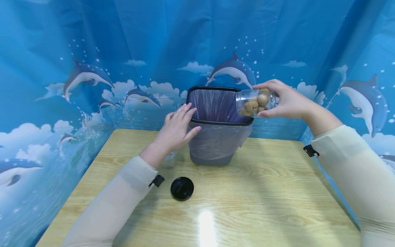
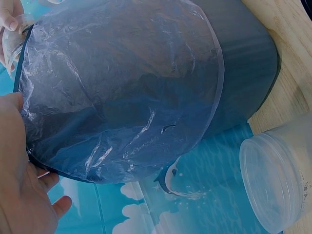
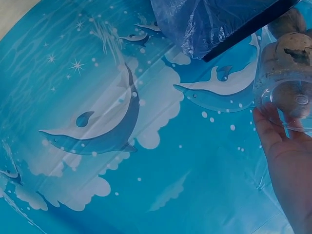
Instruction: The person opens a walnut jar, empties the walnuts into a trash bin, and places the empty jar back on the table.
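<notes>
My right hand (image 1: 285, 99) grips a clear jar (image 1: 240, 102) by its base end. The jar lies on its side, mouth to the left, over the right end of the bin's rim. Several round, tan-brown, mushroom-like pieces (image 1: 254, 104) are inside it; one shows a dark torn patch in the right wrist view. The grey trash bin (image 1: 213, 160) is lined with a translucent plastic bag (image 2: 122, 87) folded over its black rim. At the left corner of the rim, my left hand (image 1: 176, 127) rests with fingers spread, thumb toward the front side. Some of its fingertips are hidden behind the rim.
A black round lid (image 1: 182, 188) lies on the wooden table (image 1: 247, 199) in front of the bin. Another clear jar (image 2: 273, 180) stands left of the bin, partly hidden by the left arm in the head view. A blue dolphin-print curtain (image 1: 172, 41) hangs behind.
</notes>
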{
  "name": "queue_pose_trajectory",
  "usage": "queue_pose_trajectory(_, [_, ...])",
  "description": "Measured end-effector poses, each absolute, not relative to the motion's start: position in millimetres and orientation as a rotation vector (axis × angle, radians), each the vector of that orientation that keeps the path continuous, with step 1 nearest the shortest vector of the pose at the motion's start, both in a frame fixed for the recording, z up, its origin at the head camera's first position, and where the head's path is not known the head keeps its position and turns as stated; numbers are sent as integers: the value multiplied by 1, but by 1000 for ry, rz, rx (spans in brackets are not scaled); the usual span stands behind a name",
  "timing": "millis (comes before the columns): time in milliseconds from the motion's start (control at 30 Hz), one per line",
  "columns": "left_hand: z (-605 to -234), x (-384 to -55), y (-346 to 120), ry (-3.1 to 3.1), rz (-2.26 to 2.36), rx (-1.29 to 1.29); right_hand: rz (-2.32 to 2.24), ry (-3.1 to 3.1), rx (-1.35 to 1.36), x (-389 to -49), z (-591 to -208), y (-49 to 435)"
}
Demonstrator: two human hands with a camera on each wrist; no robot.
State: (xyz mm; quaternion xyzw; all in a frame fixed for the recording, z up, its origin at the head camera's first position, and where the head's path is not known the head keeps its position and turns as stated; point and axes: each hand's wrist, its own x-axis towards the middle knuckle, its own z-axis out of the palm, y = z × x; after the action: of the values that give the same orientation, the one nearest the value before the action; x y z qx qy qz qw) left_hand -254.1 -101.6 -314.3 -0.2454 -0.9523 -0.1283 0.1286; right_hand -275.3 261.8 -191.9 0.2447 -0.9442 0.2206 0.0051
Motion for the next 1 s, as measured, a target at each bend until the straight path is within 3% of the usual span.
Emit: queue_pose_trajectory(1000, [-317,-256,-100,-2766,-379,-709,552,-3022,838,-278,-175,251])
